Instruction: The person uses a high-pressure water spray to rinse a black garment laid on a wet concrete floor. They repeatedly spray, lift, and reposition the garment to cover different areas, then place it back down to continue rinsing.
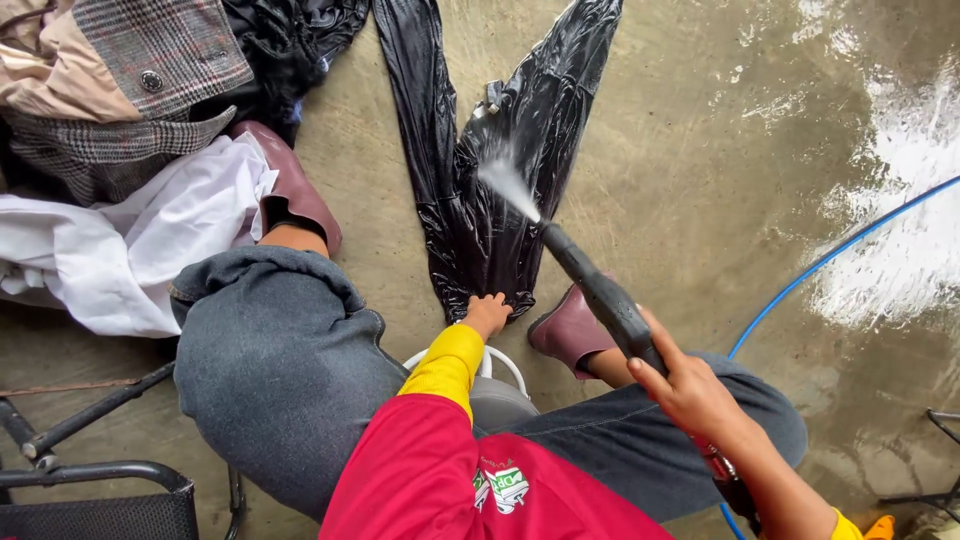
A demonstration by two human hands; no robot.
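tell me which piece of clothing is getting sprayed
The black trousers spread flat on the wet floor; the white cloth and plaid coat lie piled aside.

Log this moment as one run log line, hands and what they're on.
left hand: pins wet black garment | right hand: grips spray wand, spraying garment | concrete floor: wet
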